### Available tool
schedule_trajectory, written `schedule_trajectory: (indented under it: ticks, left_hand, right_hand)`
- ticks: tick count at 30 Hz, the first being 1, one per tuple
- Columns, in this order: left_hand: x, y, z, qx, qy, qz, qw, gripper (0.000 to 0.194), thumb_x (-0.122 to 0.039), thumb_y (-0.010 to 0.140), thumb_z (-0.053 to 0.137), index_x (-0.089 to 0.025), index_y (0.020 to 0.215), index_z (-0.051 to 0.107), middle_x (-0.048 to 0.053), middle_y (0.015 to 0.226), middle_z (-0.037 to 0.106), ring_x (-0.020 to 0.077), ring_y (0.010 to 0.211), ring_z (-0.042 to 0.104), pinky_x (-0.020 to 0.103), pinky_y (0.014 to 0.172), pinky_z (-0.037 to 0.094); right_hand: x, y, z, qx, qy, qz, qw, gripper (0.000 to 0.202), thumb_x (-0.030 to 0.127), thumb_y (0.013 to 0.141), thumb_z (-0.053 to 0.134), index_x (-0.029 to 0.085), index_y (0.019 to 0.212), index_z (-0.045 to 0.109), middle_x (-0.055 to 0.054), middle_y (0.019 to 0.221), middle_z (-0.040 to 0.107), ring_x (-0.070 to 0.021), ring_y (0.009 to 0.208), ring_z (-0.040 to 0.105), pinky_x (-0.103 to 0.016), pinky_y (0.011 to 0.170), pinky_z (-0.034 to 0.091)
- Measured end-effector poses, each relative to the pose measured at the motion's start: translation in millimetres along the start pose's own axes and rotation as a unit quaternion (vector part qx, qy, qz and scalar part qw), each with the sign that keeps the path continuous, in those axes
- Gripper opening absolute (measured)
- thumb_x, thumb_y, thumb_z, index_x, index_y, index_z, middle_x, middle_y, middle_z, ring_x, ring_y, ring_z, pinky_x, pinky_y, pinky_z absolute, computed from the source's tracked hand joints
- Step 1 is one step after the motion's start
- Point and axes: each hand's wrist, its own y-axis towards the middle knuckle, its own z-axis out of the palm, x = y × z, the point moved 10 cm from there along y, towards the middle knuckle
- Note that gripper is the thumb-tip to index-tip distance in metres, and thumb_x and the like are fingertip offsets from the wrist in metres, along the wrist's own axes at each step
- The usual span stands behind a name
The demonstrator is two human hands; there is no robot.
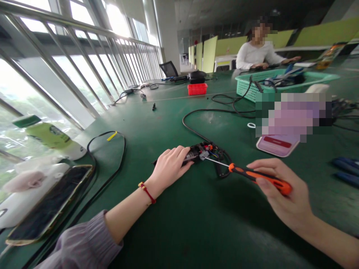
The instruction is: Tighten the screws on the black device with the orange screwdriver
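The left hand [171, 166], nearest the near table [174, 231] edge, presses closed over the small wired device [203, 151] lying mid-table, while the right hand [283, 194] grips the orange screwdriver [252, 175], whose shaft runs leftward with its tip on the device.

Orange and black screwdriver [259, 177], dark green table [179, 224], little red bin [197, 89] upper middle, teal basket [283, 83] upper right, red string bracelet [147, 191], pink phone [277, 144].
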Motion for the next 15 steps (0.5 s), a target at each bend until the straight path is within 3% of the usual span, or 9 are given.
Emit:
schedule_trajectory:
  ticks: [3, 6, 8, 12, 15]
  left_hand:
    - [0, 0, 0.1, -0.003, -0.012, 0.009, 1.0, 0.031, -0.034, 0.086, 0.046, -0.017, 0.112, 0.044, 0.004, 0.098, 0.059, 0.0172, 0.079, 0.058, 0.029, 0.068, 0.045]
    - [-1, -1, 0.0, -0.005, -0.016, 0.013, 1.0, 0.031, -0.033, 0.086, 0.046, -0.017, 0.112, 0.044, 0.004, 0.099, 0.059, 0.0179, 0.081, 0.058, 0.03, 0.069, 0.046]
    - [-1, -1, 0.1, -0.004, -0.017, 0.015, 1.0, 0.031, -0.033, 0.086, 0.045, -0.017, 0.112, 0.044, 0.004, 0.099, 0.059, 0.0178, 0.081, 0.058, 0.03, 0.069, 0.046]
    - [-2, -1, -1.1, -0.006, -0.021, 0.018, 1.0, 0.03, -0.032, 0.086, 0.046, -0.017, 0.111, 0.044, 0.004, 0.099, 0.059, 0.0179, 0.082, 0.058, 0.03, 0.069, 0.047]
    - [-2, 0, -1.2, -0.003, -0.024, 0.012, 1.0, 0.029, -0.032, 0.085, 0.045, -0.017, 0.111, 0.044, 0.004, 0.098, 0.059, 0.0178, 0.081, 0.059, 0.029, 0.068, 0.047]
  right_hand:
    - [1, -1, -10, -0.066, -0.026, -0.002, 0.997, 0.02, 0.021, 0.074, 0.06, 0.023, 0.093, 0.054, -0.001, 0.081, 0.057, -0.0132, 0.066, 0.059, -0.022, 0.054, 0.049]
    - [12, -4, -18, -0.112, -0.033, -0.049, 0.992, 0.033, 0.018, 0.068, 0.064, 0.022, 0.099, 0.052, -0.003, 0.087, 0.055, -0.0156, 0.073, 0.06, -0.026, 0.062, 0.052]
    - [17, -4, -16, -0.096, -0.045, -0.064, 0.992, 0.031, 0.017, 0.069, 0.063, 0.022, 0.098, 0.052, -0.003, 0.086, 0.056, -0.0146, 0.069, 0.06, -0.025, 0.059, 0.052]
    - [17, -3, -1, -0.002, -0.07, -0.057, 0.996, 0.013, 0.021, 0.076, 0.059, 0.024, 0.088, 0.054, 0.002, 0.071, 0.06, -0.0099, 0.054, 0.058, -0.019, 0.047, 0.047]
    - [20, -3, -7, -0.034, -0.069, -0.065, 0.995, 0.02, 0.02, 0.074, 0.061, 0.023, 0.093, 0.054, 0.0, 0.076, 0.061, -0.0108, 0.059, 0.06, -0.02, 0.05, 0.049]
